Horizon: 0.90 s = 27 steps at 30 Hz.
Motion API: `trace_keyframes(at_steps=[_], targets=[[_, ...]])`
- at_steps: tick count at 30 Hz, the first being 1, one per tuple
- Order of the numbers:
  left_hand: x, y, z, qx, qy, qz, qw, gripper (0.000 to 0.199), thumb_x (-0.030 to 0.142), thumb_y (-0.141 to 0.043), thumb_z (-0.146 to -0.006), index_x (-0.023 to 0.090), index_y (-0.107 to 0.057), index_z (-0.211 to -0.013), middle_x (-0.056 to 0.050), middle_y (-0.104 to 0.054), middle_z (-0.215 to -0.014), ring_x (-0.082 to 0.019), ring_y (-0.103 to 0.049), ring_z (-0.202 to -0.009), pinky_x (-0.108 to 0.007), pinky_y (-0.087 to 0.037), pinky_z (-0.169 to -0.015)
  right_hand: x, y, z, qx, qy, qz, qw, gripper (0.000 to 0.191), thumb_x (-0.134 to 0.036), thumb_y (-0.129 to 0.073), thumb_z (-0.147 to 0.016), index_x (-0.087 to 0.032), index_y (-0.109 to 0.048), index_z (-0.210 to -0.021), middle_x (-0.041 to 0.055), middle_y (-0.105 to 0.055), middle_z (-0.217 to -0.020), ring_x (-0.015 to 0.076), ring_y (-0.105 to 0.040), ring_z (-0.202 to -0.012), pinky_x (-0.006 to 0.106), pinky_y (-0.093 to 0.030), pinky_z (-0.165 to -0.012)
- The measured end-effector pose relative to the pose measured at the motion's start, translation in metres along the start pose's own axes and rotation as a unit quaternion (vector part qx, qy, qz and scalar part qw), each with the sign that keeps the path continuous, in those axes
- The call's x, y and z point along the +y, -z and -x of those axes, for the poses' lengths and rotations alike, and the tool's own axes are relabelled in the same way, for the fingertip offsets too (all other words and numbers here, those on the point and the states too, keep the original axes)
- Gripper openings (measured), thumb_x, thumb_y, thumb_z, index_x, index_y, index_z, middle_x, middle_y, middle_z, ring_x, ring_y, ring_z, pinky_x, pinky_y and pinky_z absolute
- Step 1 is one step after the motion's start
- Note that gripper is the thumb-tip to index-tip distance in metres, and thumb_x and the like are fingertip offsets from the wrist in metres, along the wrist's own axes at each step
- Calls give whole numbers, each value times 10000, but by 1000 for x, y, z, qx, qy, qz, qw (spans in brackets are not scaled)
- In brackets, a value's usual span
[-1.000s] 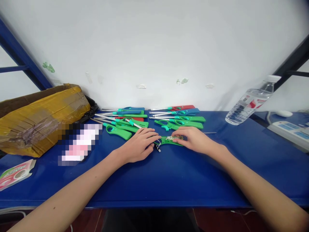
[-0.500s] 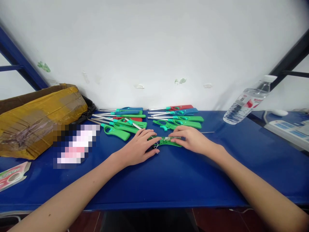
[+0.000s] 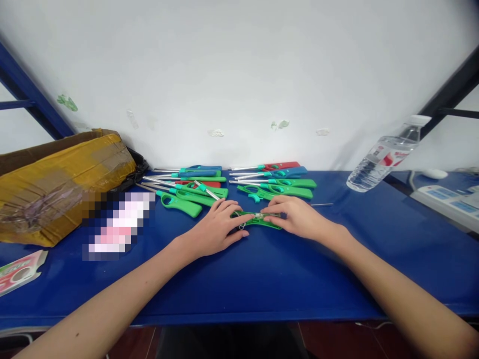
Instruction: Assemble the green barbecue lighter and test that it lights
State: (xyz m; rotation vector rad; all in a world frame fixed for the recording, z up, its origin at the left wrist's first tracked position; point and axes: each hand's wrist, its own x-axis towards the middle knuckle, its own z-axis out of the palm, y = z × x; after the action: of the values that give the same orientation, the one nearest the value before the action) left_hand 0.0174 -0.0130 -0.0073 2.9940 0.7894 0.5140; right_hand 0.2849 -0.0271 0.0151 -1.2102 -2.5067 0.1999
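Note:
A green lighter shell (image 3: 265, 223) lies open on the blue table between both hands, with a small clear and whitish part inside it. My left hand (image 3: 217, 227) grips the shell's left end between thumb and fingers, near a thin wire loop. At the right end, my right hand (image 3: 297, 217) pinches the clear part over the shell. A teal trigger piece (image 3: 254, 198) lies just behind the shell. Beside my right hand, a thin metal rod (image 3: 322, 204) points right.
Several green, blue and red lighters with metal tubes lie in a left group (image 3: 181, 204) and a right group (image 3: 295, 192). A taped box (image 3: 63, 184) stands left. At right are a water bottle (image 3: 381, 162) and a white power strip (image 3: 449, 204).
The clear part in my right fingers now sits lower and more in line with the green shell. My left hand has hardly moved.

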Motion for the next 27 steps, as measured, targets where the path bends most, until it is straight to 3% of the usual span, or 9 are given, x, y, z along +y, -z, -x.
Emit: trace_keyframes(at_steps=[8,17,27], targets=[[1,0,0,-6,1,-9,1000,397,415,-440,-1026,305,-553,-1391,-105,-574,-1272,-296,-438,-1314,-563,-313,-1130,-3,0,-1,-11,4,1,1000,208,-315,-632,-925,-241,-783,-1047,72,-734,-939,210,-684,-803,324,-510,-698],[5,3,-1,-14,10,-12,1000,396,407,-445,-1025,299,-556,-1390,-110,-576,-1259,-300,-439,-1307,-564,-315,-1130,-3,-1,0,-12,8,11,1000,270,-357,-563,-965,-229,-776,-1069,85,-728,-996,220,-679,-872,342,-522,-758],[4,-1,0,3,27,4,1000,491,451,-485,-1006,208,-482,-1433,-124,-601,-1301,-287,-465,-1315,-538,-296,-1152,-4,-2,-1,4,-15,45,999,271,-383,-594,-942,-219,-772,-1064,79,-756,-955,238,-698,-856,346,-529,-735]])
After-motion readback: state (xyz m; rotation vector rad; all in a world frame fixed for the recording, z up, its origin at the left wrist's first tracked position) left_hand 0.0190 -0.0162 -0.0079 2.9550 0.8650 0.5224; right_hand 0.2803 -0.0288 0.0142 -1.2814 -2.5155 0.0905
